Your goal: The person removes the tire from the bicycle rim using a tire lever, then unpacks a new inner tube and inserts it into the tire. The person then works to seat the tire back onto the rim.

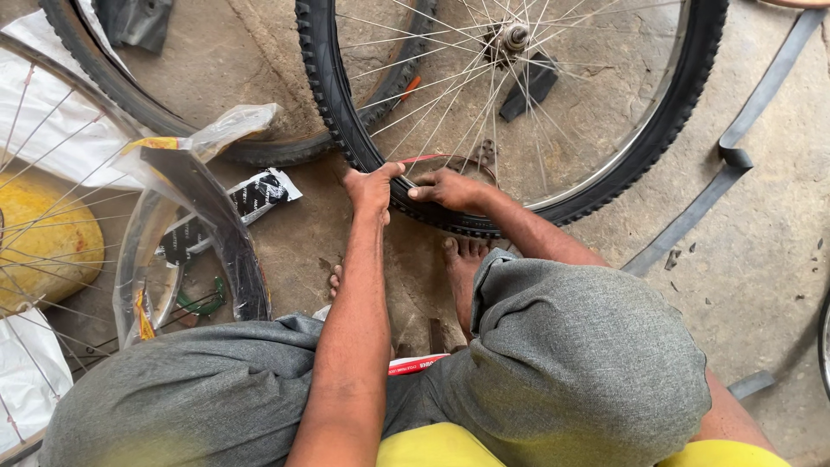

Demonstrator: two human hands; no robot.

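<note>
A spoked bicycle wheel with a knobby black tyre lies on the concrete floor in front of me. My left hand grips the near edge of the tyre from the outside. My right hand presses on the tyre's inner side by the rim, close beside the left hand. A red strip shows at the rim just above the hands. The hub sits at the top centre. My bare feet rest on the floor just below the tyre. I squat in grey shorts.
A black inner tube strip trails across the floor at the right. A tyre wrapped in clear plastic lies at the left beside another spoked wheel over a yellow object and white sacks. Another tyre lies at the upper left.
</note>
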